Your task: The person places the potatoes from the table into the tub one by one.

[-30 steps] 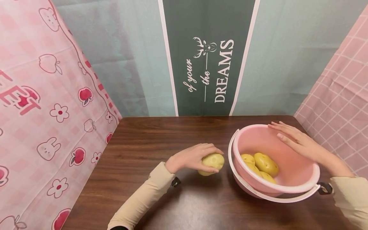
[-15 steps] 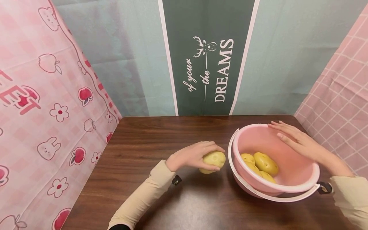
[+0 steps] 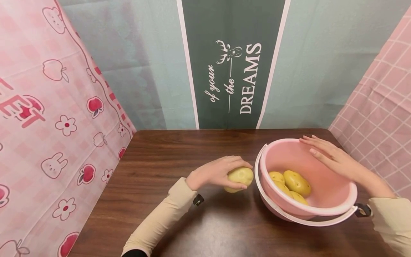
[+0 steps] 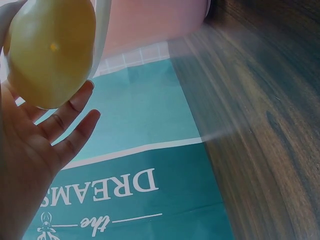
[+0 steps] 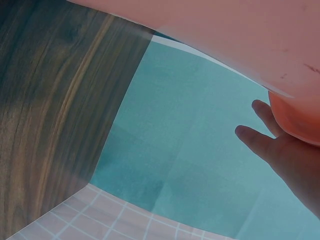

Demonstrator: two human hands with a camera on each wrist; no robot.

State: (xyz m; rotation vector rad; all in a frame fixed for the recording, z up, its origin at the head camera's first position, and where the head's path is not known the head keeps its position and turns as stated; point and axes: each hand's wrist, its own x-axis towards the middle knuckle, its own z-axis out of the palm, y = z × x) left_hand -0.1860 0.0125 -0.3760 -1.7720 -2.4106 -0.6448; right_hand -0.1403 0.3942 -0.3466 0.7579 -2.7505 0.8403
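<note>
My left hand grips a pale yellow potato over the table, just left of the pink bucket. In the left wrist view the same potato fills the upper left, with fingers curled under it. Several yellow potatoes lie inside the bucket. On the bucket's far right rim rests my right hand, its fingers fairly straight. From the right wrist, two fingertips of the right hand show beside the bucket's outer wall.
A white handle hangs down round the bucket's near side. The dark wooden table meets a green wall cloth at the back. Printed pink cloths stand at the left and right.
My left hand has shifted slightly up and to the right with the potato, nearer the bucket. The right hand and bucket have stayed in place.
</note>
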